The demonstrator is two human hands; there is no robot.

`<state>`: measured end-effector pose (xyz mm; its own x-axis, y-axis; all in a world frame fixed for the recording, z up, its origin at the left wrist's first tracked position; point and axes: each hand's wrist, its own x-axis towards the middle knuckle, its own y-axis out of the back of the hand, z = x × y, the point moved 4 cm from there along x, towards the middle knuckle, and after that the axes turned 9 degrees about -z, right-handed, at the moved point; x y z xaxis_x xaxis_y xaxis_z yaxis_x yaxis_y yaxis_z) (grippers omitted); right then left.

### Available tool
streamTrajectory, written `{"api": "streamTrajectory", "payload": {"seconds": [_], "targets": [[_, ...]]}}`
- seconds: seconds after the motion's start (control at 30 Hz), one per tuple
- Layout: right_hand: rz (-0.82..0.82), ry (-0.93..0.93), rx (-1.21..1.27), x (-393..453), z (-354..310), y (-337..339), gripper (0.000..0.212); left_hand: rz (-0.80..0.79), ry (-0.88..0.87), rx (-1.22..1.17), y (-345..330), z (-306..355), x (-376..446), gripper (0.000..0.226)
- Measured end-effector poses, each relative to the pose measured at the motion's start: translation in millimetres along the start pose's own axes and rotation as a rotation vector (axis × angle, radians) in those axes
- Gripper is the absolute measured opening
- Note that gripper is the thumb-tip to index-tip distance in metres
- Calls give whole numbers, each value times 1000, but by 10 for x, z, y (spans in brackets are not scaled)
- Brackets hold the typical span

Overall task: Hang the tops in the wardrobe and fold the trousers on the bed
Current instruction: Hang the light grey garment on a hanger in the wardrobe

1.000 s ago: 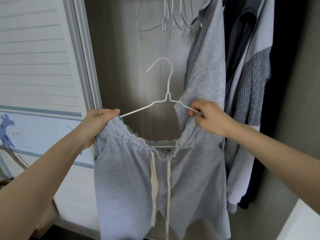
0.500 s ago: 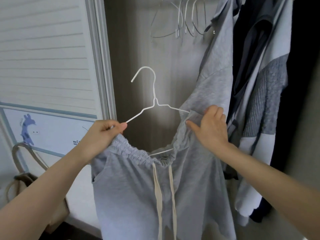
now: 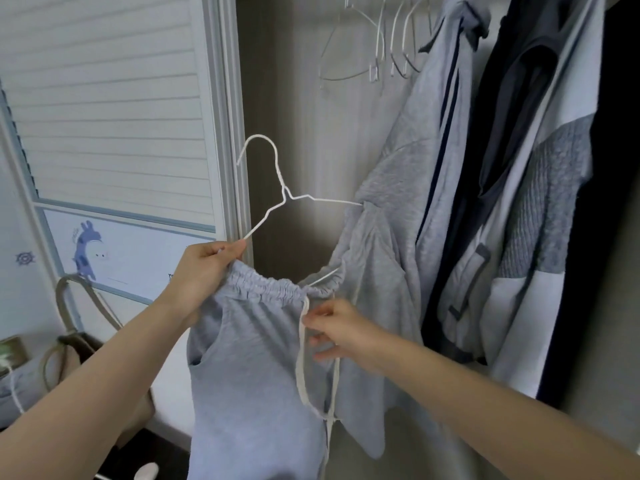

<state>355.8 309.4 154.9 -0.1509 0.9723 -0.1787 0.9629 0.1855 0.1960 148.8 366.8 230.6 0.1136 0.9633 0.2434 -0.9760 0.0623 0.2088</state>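
A light grey garment (image 3: 252, 368) with an elastic drawstring band hangs from a white wire hanger (image 3: 277, 188) in front of the open wardrobe. My left hand (image 3: 204, 271) grips the hanger's left end together with the gathered band. My right hand (image 3: 336, 334) is lower, at the front of the garment, its fingers pinching the cream drawstring (image 3: 302, 355) below the band. The hanger's right end is tucked inside the grey fabric and hidden. The hook points up and left, free of the rail.
Several bare wire hangers (image 3: 377, 46) hang at the top of the wardrobe. To their right hang a grey zip hoodie (image 3: 436, 133) and dark and patchwork tops (image 3: 540, 202). The slatted wardrobe door (image 3: 114, 109) stands at the left, with a bag (image 3: 72, 341) below.
My right hand has let go of the hanger's right shoulder and dropped down to the drawstring. The view has shifted right; the left hand keeps its hold.
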Motion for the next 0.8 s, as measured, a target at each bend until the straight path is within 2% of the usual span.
{"api": "streamTrajectory", "payload": {"seconds": [0.03,0.1,0.17,0.2,0.23,0.37,0.4,0.5,0.57,0.67,0.73,0.8], "targets": [[82,20,0,41,4,48,20,-10,5,-26,12,-4,-14,41],[245,11,-162,100,7,184,44,-43,-9,-62,30,8,-48,40],[275,-56,-259,150,43,242,85,-55,-29,-75,50,47,-89,38],[247,-56,-250,165,40,237,92,-51,-30,-78,62,60,-100,38],[213,-20,-250,184,16,211,85,-42,-28,-85,76,73,-113,36],[111,252,-153,195,-181,-23,18,3,9,-139,155,60,-127,33],[94,296,-82,186,-225,-68,11,23,27,-153,181,39,-121,33],[-26,300,97,91,-281,-209,14,123,92,-153,299,-53,-101,34],[1,324,-106,21,-302,-182,23,185,125,-152,383,-107,-98,30],[91,506,-608,-172,-407,-63,30,253,147,-149,500,-147,-97,24],[6,588,-786,-376,-463,-44,32,272,151,-121,564,-159,-93,27],[-91,615,-1065,-578,-459,-63,30,279,140,-68,629,-159,-81,30]]}}
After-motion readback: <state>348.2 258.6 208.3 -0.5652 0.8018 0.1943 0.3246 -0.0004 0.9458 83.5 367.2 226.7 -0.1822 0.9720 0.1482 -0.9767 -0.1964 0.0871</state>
